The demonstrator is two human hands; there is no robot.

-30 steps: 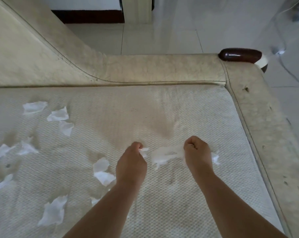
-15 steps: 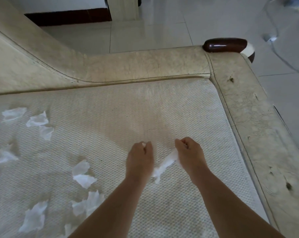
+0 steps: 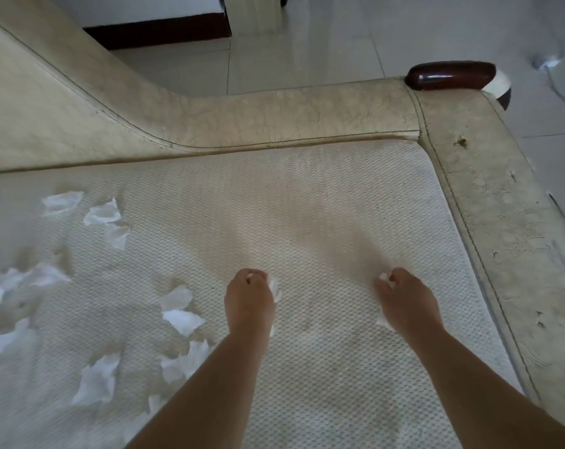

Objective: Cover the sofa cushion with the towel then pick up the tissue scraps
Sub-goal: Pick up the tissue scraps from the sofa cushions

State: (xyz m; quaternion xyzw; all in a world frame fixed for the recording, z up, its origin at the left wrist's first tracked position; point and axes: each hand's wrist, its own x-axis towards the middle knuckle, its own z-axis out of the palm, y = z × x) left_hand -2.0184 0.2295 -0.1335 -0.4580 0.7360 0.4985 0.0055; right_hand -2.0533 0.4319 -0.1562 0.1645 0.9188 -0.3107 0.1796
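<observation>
Dim, soft daylight w/ low contrast; whites washed out. Pale sheen on floor tiles [image 3: 307, 43] at far side, brighter glare patch far right. Soft-edged grey shadow across towel [image 3: 323, 222] mid-scene, darker smudges beside tissue scraps [image 3: 180, 319] at left. Slight motion blur throughout, esp. scraps at near left. Wide-angle bend at edges: sofa frame [image 3: 501, 254] bows outward at right, stretched toward near corners.

We had a pale glossy tiled floor [image 3: 307, 53] behind the worn cream sofa frame [image 3: 274, 121], dark skirting [image 3: 158, 32] along the wall [image 3: 138, 8].
</observation>
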